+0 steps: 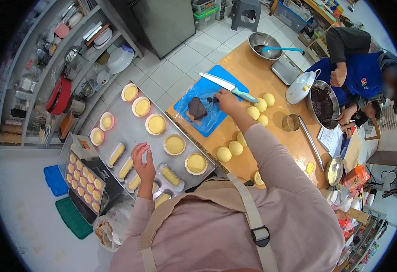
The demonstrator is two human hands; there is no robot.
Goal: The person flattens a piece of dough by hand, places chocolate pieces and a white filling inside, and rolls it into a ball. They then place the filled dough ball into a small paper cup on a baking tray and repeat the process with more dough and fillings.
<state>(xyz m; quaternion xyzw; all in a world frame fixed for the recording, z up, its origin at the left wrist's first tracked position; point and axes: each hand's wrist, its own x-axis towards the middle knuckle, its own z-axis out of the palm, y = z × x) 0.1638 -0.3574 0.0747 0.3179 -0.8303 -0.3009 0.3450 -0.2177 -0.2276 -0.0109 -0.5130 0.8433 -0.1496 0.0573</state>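
My right hand (228, 101) reaches over the blue cutting board (204, 129), its fingers pinched at a small dark chocolate piece (214, 99). Beside those fingertips a larger chocolate block (197, 109) lies on crumpled clear plastic wrap. A knife (221, 82) with a pale green handle rests across the board's far side. My left hand (143, 164) hovers above the metal tray (133, 120) with its fingers apart and nothing in them. Around it on the tray are round pale tarts (175, 144) in paper cups and oblong pastries (126, 168) in metal moulds.
Several yellow dough balls (235, 148) sit right of the board. Farther right stand a white mixer (301, 87), a bowl of dark mixture (323, 104) and a metal rod (311, 141). Another person (355, 75) works across the table. A second tray of tarts (84, 182) is at left.
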